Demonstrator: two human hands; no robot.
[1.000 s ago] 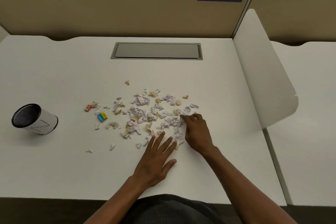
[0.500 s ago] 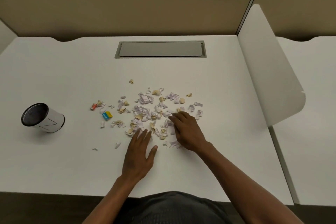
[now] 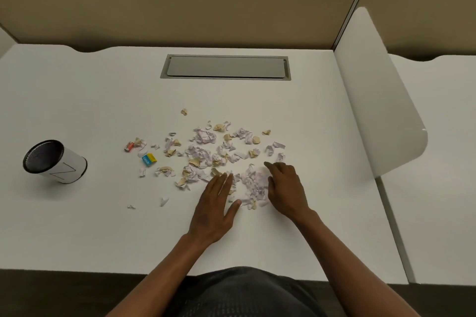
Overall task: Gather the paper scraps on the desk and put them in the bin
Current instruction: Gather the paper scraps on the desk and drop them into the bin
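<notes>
Dozens of paper scraps (image 3: 206,154) lie scattered on the white counter (image 3: 103,100), none in the bin (image 3: 55,161) yet by the look of it. The bin stands well off to the left of the pile, its dark mouth tipped toward the camera. Both hands rest at the pile's near-right edge: the left hand (image 3: 213,210) is flat and open, palm down, fingers pointing away; the right hand (image 3: 286,190) is open too, fingers loosely curved, gripping nothing. Between them sits a small clump of pale scraps (image 3: 253,185), touching both. The pile's long axis runs left to right, so most of it stretches away from the hands toward the bin. The left hand is nearer the bin. A blue-and-yellow scrap (image 3: 149,159) and a red one (image 3: 129,146) lie at the pile's bin-side end. I judge the step to be pressing the clump together before carrying it leftward.
</notes>
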